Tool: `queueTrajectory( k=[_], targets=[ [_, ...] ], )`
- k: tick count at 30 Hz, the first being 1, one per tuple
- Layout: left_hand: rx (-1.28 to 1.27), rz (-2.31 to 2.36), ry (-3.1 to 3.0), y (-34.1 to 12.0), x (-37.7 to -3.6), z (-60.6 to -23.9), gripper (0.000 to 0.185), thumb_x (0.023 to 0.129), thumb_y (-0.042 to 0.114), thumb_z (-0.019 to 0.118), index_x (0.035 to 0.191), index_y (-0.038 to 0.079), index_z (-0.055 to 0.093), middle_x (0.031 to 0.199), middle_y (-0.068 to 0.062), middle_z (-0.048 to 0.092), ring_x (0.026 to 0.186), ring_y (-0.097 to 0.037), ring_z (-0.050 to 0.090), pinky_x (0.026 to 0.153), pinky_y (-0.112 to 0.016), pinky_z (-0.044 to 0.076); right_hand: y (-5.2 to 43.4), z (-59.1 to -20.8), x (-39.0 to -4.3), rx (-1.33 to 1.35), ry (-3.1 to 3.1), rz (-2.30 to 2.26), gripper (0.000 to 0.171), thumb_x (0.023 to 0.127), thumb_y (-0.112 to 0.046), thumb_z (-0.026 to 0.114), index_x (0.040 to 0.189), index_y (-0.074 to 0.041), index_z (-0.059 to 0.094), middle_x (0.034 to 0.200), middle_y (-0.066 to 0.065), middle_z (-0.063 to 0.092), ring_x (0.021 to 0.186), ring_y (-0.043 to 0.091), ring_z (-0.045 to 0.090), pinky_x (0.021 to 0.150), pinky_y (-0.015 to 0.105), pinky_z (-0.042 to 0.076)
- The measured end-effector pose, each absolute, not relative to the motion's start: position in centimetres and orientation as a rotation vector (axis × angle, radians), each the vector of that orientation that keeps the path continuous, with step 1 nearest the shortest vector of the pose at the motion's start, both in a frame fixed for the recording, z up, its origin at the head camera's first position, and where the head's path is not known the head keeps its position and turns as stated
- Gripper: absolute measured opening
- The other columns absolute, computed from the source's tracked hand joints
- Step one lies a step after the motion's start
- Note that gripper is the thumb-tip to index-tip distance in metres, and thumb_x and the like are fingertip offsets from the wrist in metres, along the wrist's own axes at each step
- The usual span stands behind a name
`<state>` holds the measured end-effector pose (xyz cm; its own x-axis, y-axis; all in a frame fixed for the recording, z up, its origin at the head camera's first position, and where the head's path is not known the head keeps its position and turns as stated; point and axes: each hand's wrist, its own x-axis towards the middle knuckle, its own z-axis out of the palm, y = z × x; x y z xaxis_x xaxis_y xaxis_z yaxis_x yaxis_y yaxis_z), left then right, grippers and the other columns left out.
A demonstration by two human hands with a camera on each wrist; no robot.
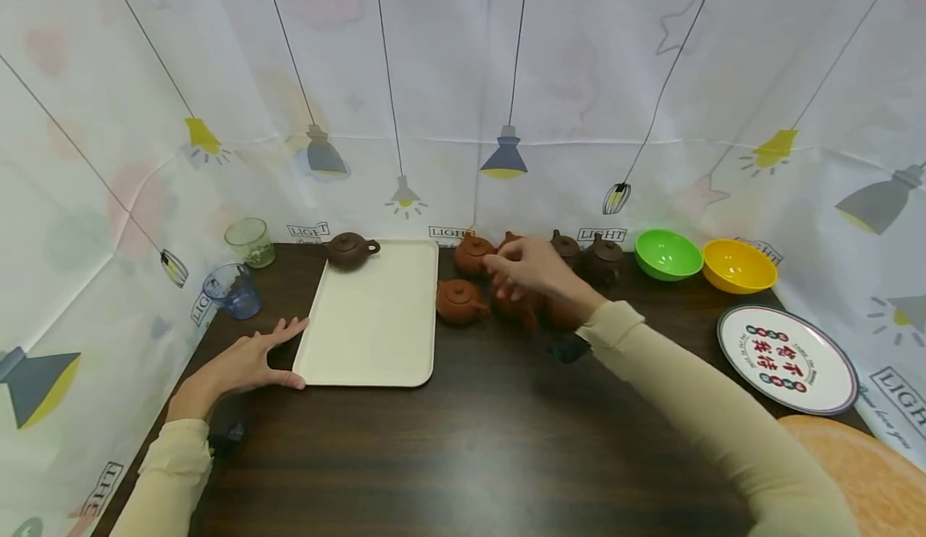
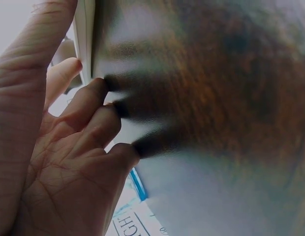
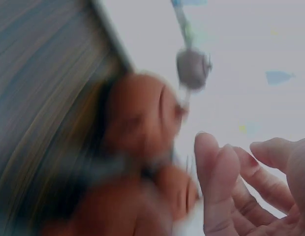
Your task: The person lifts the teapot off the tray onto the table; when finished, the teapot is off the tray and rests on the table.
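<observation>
A cream tray lies on the dark table, with a dark brown teapot at its far left corner. My left hand is spread at the tray's left edge, thumb and forefinger touching the rim. Over a group of teapots to the right of the tray hovers my right hand, fingers loosely bent, with nothing between thumb and fingertips. Nearest to it are reddish-brown teapots, partly hidden under the hand and forearm; in the right wrist view a blurred reddish teapot sits beyond the fingers. Behind stand darker teapots.
A clear greenish glass and a blue glass stand at the left. To the right are a green bowl, a yellow bowl, a white plate with red lettering, and an orange round surface. Printed cloth hangs behind.
</observation>
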<state>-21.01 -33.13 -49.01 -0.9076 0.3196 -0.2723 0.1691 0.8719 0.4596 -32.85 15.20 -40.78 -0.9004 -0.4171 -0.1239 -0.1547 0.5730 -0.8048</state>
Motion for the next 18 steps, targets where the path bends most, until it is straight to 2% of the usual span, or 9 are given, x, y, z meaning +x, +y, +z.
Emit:
queueTrajectory(
  k=[3, 9, 13, 15, 18],
  targets=[
    [0.347, 0.632, 2.700, -33.5, -20.8, -49.0, 0.117, 0.084, 0.061, 0.085, 0.173, 0.020, 0.021, 0.171, -0.036, 0.022, 0.141, -0.083, 0.020, 0.111, -0.087, 0.028, 9.7, -41.6, -34.3, -0.508, 2.376, -1.302, 0.036, 0.108, -0.032, 0.066, 0.112, 0.000, 0.080, 0.099, 0.022, 0.080, 0.077, 0.028, 0.081, 0.072, 0.044, 0.067],
    [0.320, 0.634, 2.699, -34.0, -20.4, -49.2, 0.117, 0.084, 0.061, 0.085, 0.173, 0.020, 0.022, 0.171, -0.036, 0.023, 0.142, -0.082, 0.021, 0.110, -0.087, 0.030, -0.1, -43.8, -36.6, -0.508, 2.272, -1.315, 0.037, 0.110, -0.026, 0.062, 0.128, 0.005, 0.072, 0.119, 0.030, 0.075, 0.093, 0.036, 0.082, 0.084, 0.049, 0.067],
    [0.302, 0.619, 2.698, -34.3, -20.2, -49.0, 0.117, 0.083, 0.061, 0.085, 0.173, 0.020, 0.022, 0.171, -0.036, 0.023, 0.141, -0.083, 0.020, 0.110, -0.087, 0.029, -4.9, -45.7, -38.0, -0.304, 2.263, -1.422, 0.034, 0.111, -0.025, 0.059, 0.134, 0.001, 0.060, 0.121, 0.027, 0.073, 0.077, 0.029, 0.081, 0.085, 0.047, 0.067],
    [0.307, 0.637, 2.693, -34.1, -20.4, -49.0, 0.117, 0.083, 0.060, 0.085, 0.173, 0.020, 0.023, 0.171, -0.036, 0.023, 0.141, -0.083, 0.020, 0.110, -0.088, 0.027, -6.4, -46.3, -38.7, -0.161, 2.213, -1.541, 0.031, 0.112, -0.027, 0.059, 0.132, -0.004, 0.055, 0.122, 0.026, 0.071, 0.067, 0.025, 0.075, 0.086, 0.046, 0.067],
    [0.310, 0.667, 2.685, -33.5, -20.8, -49.3, 0.117, 0.083, 0.061, 0.085, 0.173, 0.021, 0.023, 0.171, -0.035, 0.023, 0.143, -0.082, 0.019, 0.112, -0.088, 0.025, -7.7, -46.9, -39.7, -0.010, 2.142, -1.666, 0.029, 0.112, -0.030, 0.058, 0.128, -0.006, 0.054, 0.119, 0.027, 0.071, 0.062, 0.021, 0.069, 0.087, 0.046, 0.067]
  ],
)
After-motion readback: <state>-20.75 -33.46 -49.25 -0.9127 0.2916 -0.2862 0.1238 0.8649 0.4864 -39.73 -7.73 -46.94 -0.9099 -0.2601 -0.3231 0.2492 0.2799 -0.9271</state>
